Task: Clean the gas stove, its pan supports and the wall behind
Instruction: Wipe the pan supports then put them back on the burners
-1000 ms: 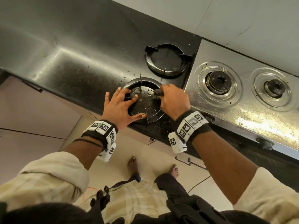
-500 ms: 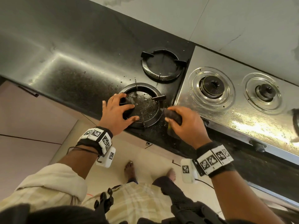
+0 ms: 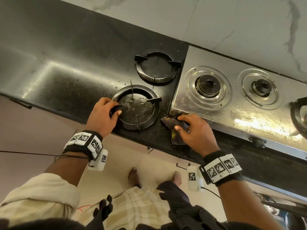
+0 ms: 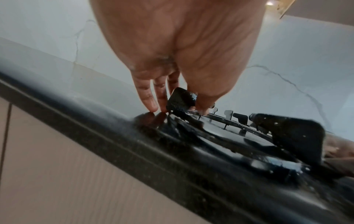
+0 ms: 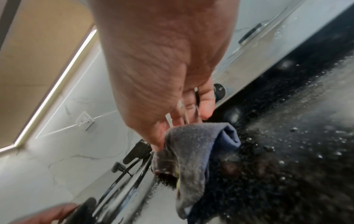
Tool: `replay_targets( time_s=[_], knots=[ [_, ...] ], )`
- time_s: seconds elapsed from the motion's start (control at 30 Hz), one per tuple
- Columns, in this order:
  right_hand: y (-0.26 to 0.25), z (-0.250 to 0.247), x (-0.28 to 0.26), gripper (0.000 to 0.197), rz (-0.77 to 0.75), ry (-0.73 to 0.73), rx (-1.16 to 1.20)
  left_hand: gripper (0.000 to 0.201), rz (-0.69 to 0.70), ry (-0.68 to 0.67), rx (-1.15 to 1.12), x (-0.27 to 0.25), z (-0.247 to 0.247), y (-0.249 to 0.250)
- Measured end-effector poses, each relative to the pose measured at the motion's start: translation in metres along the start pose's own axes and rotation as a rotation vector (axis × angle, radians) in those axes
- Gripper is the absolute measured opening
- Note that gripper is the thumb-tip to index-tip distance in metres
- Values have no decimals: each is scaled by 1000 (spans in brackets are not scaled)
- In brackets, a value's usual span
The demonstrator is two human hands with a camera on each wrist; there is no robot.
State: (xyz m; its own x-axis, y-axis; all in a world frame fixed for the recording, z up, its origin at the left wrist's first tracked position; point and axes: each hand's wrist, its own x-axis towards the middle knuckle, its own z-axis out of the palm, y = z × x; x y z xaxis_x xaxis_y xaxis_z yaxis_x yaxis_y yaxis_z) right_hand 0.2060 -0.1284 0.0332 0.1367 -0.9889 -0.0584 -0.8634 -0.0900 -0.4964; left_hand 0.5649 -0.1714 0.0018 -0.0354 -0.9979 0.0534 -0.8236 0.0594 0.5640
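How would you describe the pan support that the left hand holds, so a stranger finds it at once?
Start at the steel gas stove; on the black countertop to its left lie two black rings. It is the nearer pan support, at the counter's front edge, wet inside, with the left hand pinching one prong.

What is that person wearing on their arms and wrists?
Each wrist has a black band set with white square tiles printed with black-and-white codes. A small white box hangs under each band, with a thin black cable trailing off it. Pale checked sleeves are rolled up the arms.
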Motion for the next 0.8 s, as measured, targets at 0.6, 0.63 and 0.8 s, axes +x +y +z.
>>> replay_targets(
  time_s=[0.6,0.63,0.8],
  knots=[
    [-59,-17,22,45,-94,65,281,35,226,153,-78,9,-45,36],
    [-64,-20,22,49,-114,73,291,35,244,171,-93,12,-48,44],
    [-77,-43,20,58,-163,165,307,30,314,225,-99,28,-53,96]
  ],
)
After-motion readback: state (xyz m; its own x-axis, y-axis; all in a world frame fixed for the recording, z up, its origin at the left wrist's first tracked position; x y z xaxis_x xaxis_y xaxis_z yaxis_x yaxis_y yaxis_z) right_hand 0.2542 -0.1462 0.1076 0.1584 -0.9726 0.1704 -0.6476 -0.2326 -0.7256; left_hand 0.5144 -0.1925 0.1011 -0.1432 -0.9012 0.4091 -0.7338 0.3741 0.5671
